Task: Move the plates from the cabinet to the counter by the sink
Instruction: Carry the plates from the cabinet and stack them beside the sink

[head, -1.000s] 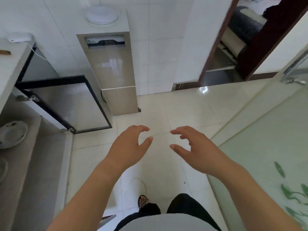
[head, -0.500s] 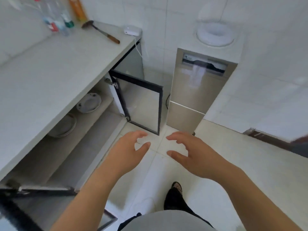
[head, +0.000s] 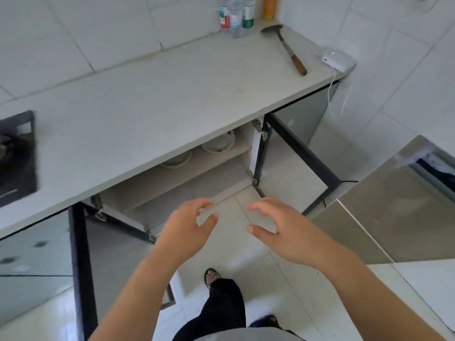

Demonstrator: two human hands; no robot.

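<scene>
While both cabinet doors are standing open, I am holding my left hand [head: 187, 227] and right hand [head: 283, 230] out over the floor, fingers spread and curled, gripping nothing. Two plates [head: 197, 151] are sitting on the shelf inside the cabinet [head: 187, 183], at twelve o'clock from my hands, under the counter [head: 147, 99].

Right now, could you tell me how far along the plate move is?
Done: both cabinet doors stand open. In hand: nothing; left hand and right hand are empty, open, above the floor. Left: two plates sit on the cabinet shelf; no sink in view.
</scene>
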